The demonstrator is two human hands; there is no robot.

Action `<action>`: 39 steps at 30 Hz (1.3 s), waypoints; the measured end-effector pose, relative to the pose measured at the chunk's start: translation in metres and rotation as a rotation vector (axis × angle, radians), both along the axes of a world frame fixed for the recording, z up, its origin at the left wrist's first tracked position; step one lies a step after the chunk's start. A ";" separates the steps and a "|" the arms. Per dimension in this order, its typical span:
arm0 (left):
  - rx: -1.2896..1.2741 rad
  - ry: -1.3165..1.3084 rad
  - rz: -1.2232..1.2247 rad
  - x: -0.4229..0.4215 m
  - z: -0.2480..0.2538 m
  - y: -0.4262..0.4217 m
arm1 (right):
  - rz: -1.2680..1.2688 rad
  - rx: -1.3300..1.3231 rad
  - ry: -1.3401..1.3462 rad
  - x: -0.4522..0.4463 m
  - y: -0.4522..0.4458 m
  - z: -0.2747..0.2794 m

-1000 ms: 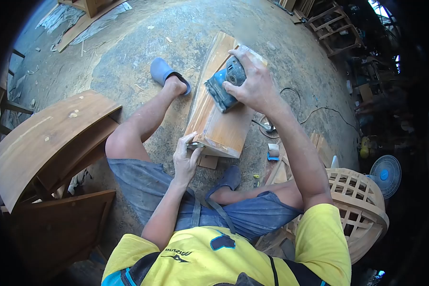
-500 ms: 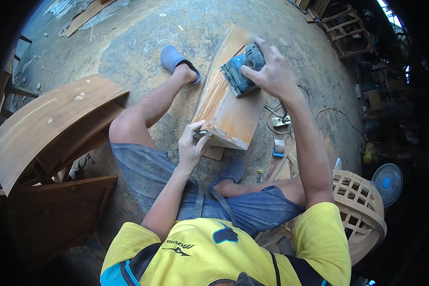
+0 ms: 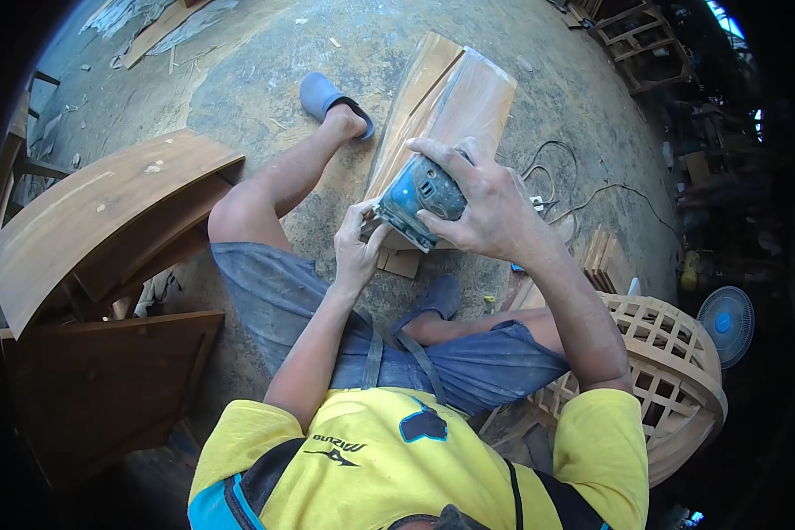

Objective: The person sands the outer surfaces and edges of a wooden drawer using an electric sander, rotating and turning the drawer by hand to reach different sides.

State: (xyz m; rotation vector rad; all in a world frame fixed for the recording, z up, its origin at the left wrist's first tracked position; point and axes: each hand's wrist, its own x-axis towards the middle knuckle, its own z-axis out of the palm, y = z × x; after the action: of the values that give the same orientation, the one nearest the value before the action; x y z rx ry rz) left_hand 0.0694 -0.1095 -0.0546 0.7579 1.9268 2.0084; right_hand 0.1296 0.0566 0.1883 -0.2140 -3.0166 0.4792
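My right hand (image 3: pixel 495 199) is wrapped over a blue palm sander (image 3: pixel 426 190), which sits at the near end of a long box-shaped wooden piece (image 3: pixel 479 93). At that same near end, my left hand (image 3: pixel 357 252) has its fingers and thumb closed on the wood's left corner, close beside the sander's pad. The wooden piece lies on the floor between my legs, with a pale top face and a lighter strip along its left side. The sander and right hand hide most of its near end.
A curved wooden panel (image 3: pixel 106 208) and a dark wooden board (image 3: pixel 119 389) stand at left. A latticed wooden frame (image 3: pixel 662 353) and a fan (image 3: pixel 726 325) are at right. A power cord (image 3: pixel 623 185) loops over the floor (image 3: pixel 265 71). Small wood blocks (image 3: pixel 401 262) lie below the wooden piece.
My right hand has drawn the sander from the middle of the wooden piece toward me, to its near end by my left hand. The left hand keeps its place.
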 end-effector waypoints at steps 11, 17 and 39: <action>0.030 -0.018 -0.014 -0.003 0.003 0.002 | -0.021 -0.009 -0.021 0.029 -0.012 0.003; 0.041 -0.051 -0.003 -0.001 -0.001 0.003 | -0.139 -0.049 0.012 0.083 0.015 -0.001; -0.002 -0.094 -0.179 -0.011 0.017 -0.011 | -0.513 0.126 -0.122 -0.062 0.127 -0.004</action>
State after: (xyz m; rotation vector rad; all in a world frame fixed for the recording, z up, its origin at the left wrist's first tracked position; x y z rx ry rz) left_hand 0.0583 -0.1207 -0.0372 0.7901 1.7430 1.9005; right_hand 0.0679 0.1831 0.1843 -1.0028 -2.9195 0.2332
